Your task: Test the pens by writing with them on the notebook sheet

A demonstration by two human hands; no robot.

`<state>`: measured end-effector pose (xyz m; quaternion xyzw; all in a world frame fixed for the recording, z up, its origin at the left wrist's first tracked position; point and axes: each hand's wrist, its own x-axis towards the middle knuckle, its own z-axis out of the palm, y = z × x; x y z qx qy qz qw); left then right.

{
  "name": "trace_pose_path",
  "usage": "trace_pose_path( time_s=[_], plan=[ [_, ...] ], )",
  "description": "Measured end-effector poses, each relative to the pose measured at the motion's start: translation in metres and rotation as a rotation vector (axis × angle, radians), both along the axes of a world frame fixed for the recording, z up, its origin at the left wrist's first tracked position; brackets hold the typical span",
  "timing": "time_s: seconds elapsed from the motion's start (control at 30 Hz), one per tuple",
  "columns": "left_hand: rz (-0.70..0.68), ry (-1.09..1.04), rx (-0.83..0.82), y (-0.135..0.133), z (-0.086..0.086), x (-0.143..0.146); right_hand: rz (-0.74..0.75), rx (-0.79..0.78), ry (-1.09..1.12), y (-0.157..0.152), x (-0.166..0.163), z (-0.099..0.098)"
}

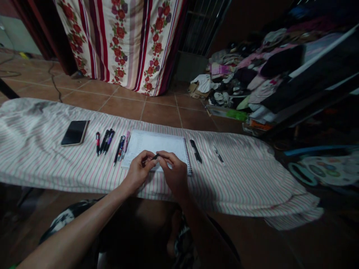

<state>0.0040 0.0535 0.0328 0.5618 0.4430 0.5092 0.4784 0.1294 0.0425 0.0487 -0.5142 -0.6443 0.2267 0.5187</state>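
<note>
Over the near part of an open spiral notebook (pixel 159 140), both hands meet at a small black piece (pixel 156 157) that looks like a pen part. My left hand (pixel 140 166) pinches one end of it, and the fingertips of my right hand (pixel 174 168) close on the other. The fingers cover most of the piece. To the right of the notebook's spiral lies a black pen (pixel 196 151). Farther right is a thin, pale pen or refill (pixel 219 155) with dark parts. Several pens (pixel 120 149) lie along the notebook's left edge.
More pens (pixel 106 142) and a phone (pixel 74 133) lie farther left on the striped cloth (pixel 238 179) covering the low table. Beyond the table hangs a floral curtain (pixel 120 45). Piled clothes (pixel 246 71) fill the back right, and a pale plastic item (pixel 325 170) sits at right.
</note>
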Motion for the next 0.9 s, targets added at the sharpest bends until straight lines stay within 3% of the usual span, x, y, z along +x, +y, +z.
trace_pose_path(
  time_s=[0.23, 0.57, 0.9],
  plan=[
    [0.027, -0.002, 0.044, -0.0021, -0.0021, 0.0058, 0.011, -0.034, 0.105, 0.0019, 0.0018, -0.0028],
    [0.061, -0.053, 0.093, -0.0019, -0.0030, 0.0078, -0.032, 0.137, -0.105, 0.0015, 0.0017, 0.0014],
    [0.057, 0.005, 0.149, -0.0041, -0.0026, 0.0056, -0.053, 0.256, -0.154, 0.0075, 0.0020, -0.0044]
  ],
)
